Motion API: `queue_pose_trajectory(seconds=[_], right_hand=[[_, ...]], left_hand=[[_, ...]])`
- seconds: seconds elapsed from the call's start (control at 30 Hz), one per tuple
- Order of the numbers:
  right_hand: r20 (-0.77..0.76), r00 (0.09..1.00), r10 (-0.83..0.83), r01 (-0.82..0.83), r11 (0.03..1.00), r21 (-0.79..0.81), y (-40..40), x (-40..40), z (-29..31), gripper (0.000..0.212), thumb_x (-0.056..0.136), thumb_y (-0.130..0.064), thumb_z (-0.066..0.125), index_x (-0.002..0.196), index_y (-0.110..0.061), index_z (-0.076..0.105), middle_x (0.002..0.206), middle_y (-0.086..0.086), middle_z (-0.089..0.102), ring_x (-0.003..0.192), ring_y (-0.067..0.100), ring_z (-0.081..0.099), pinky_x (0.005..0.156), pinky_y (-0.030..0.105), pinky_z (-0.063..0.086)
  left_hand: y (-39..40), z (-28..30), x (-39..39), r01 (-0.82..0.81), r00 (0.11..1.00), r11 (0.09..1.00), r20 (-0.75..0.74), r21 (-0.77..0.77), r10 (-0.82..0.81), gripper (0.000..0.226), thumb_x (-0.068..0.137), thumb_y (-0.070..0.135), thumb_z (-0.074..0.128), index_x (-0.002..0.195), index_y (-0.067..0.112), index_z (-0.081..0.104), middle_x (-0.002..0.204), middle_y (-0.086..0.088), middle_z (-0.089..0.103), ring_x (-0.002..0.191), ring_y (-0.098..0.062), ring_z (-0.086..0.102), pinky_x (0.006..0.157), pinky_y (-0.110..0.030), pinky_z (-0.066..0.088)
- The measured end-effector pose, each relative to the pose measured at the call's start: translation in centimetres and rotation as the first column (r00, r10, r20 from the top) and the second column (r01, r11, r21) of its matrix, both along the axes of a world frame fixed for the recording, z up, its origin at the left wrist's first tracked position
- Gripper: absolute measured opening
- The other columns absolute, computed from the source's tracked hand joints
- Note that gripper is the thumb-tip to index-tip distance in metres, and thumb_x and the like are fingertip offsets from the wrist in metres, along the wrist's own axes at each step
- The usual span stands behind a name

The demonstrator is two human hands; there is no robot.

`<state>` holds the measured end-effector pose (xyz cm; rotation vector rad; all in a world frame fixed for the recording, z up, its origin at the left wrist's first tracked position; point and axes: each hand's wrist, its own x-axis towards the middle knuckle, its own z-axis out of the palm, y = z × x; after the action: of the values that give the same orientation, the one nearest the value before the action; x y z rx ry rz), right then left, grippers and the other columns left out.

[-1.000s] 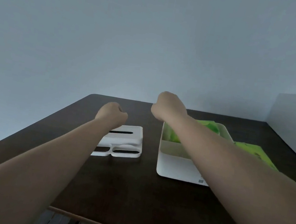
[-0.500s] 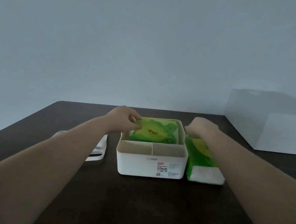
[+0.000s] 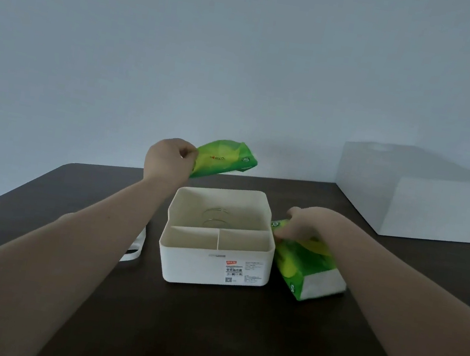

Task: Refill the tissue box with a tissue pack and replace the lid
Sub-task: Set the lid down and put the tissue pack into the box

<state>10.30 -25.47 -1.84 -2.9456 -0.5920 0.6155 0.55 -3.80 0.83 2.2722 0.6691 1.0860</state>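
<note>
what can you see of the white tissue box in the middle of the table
The white tissue box looks like matte plastic with rounded corners and stands upright on the dark table, lid off. Inside, one large rear compartment holds no pack, only a faint ring pattern on its floor; two small front compartments are split by a divider. A printed label with a barcode sits on the front wall. The full tissue pack lies against its right side.
</note>
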Motion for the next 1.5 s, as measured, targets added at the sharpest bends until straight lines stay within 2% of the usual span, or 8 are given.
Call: queue_pose_trajectory(seconds=[0.17, 0.37, 0.57, 0.73, 1.0, 1.23, 1.33, 1.5], right_hand=[[0.01, 1.0, 0.008, -0.009, 0.999, 0.034, 0.2, 1.1, -1.6, 0.094, 0.077, -0.047, 0.068, 0.152, -0.025, 0.015, 0.153, 0.011, 0.033, 0.133, 0.035, 0.041, 0.104, 0.047, 0.04], [0.149, 0.977, -0.154, 0.096, 0.936, 0.338, 0.2, 3.3, -0.3, 0.09, 0.067, -0.047, 0.07, 0.145, -0.032, 0.028, 0.141, 0.015, 0.042, 0.123, 0.037, 0.048, 0.102, 0.046, 0.045], [0.42, 0.902, -0.099, -0.171, 0.812, 0.559, 3.4, 3.3, 4.0, 0.089, 0.067, -0.045, 0.069, 0.145, -0.04, 0.025, 0.146, 0.012, 0.035, 0.13, 0.036, 0.042, 0.105, 0.047, 0.041], [0.64, 0.755, 0.144, -0.456, 0.817, 0.354, 6.8, 0.6, 5.8, 0.087, 0.07, -0.044, 0.068, 0.143, -0.049, 0.022, 0.149, 0.003, 0.027, 0.133, 0.032, 0.034, 0.102, 0.05, 0.035], [0.506, 0.676, 0.535, -0.696, 0.689, 0.202, 9.6, -2.0, 5.6, 0.088, 0.072, -0.038, 0.073, 0.143, -0.052, 0.024, 0.147, 0.001, 0.029, 0.134, 0.028, 0.033, 0.108, 0.048, 0.035], [0.278, 0.624, 0.73, -0.744, 0.664, -0.075, 10.2, -2.7, 3.7, 0.088, 0.076, -0.036, 0.073, 0.143, -0.055, 0.019, 0.158, 0.001, 0.017, 0.142, 0.027, 0.023, 0.112, 0.044, 0.031], [0.22, 0.651, 0.726, -0.738, 0.674, -0.04, 10.3, -2.5, 3.1, 0.085, 0.079, -0.035, 0.072, 0.143, -0.054, 0.02, 0.152, -0.005, 0.026, 0.136, 0.021, 0.031, 0.1, 0.035, 0.038], [0.179, 0.697, 0.694, -0.706, 0.708, 0.005, 10.2, -2.4, 2.7, 0.072, 0.08, -0.049, 0.067, 0.14, -0.056, 0.027, 0.157, -0.015, 0.023, 0.144, 0.017, 0.024, 0.114, 0.042, 0.029]], left_hand=[[1.5, -1.3, 1.9, -0.045, 0.994, 0.999, -0.097, 0.011, 0.046, 0.026, 0.086, 0.011, 0.049, 0.094, 0.006, 0.074, 0.093, -0.016, 0.071, 0.081, -0.03, 0.058, 0.077, -0.037, 0.053], [4.2, -1.8, 4.2, -0.089, 0.965, 0.996, -0.247, 0.026, 0.092, 0.031, 0.088, 0.009, 0.047, 0.1, 0.012, 0.075, 0.088, -0.006, 0.064, 0.079, -0.027, 0.051, 0.069, -0.03, 0.044], [7.0, -3.6, 5.1, -0.066, 0.93, 0.997, -0.364, -0.042, 0.047, 0.032, 0.084, 0.006, 0.053, 0.104, 0.017, 0.076, 0.113, -0.003, 0.072, 0.105, -0.027, 0.063, 0.083, -0.031, 0.051], [7.8, -5.2, 4.8, 0.003, 0.915, 0.981, -0.395, -0.196, -0.082, 0.025, 0.086, 0.016, 0.054, 0.099, 0.011, 0.076, 0.093, -0.006, 0.069, 0.081, -0.023, 0.06, 0.072, -0.029, 0.051], [9.4, -5.8, 2.8, 0.038, 0.925, 0.952, -0.349, -0.304, -0.149, 0.03, 0.076, 0.014, 0.056, 0.046, 0.014, 0.053, 0.038, -0.002, 0.05, 0.044, -0.022, 0.044, 0.056, -0.024, 0.039], [10.9, -5.9, -0.1, 0.032, 0.926, 0.951, -0.35, -0.308, -0.144, 0.023, 0.08, 0.017, 0.048, 0.069, 0.009, 0.066, 0.064, -0.006, 0.058, 0.063, -0.025, 0.053, 0.066, -0.034, 0.05], [11.4, -5.8, -1.6, 0.017, 0.918, 0.959, -0.376, -0.283, -0.127, 0.021, 0.081, 0.018, 0.047, 0.074, 0.011, 0.066, 0.071, -0.008, 0.06, 0.065, -0.025, 0.052, 0.069, -0.034, 0.051], [11.7, -5.7, -3.7, -0.006, 0.907, 0.966, -0.409, -0.257, -0.103, 0.02, 0.088, 0.021, 0.047, 0.081, 0.013, 0.064, 0.075, -0.009, 0.061, 0.068, -0.029, 0.058, 0.079, -0.035, 0.054]])
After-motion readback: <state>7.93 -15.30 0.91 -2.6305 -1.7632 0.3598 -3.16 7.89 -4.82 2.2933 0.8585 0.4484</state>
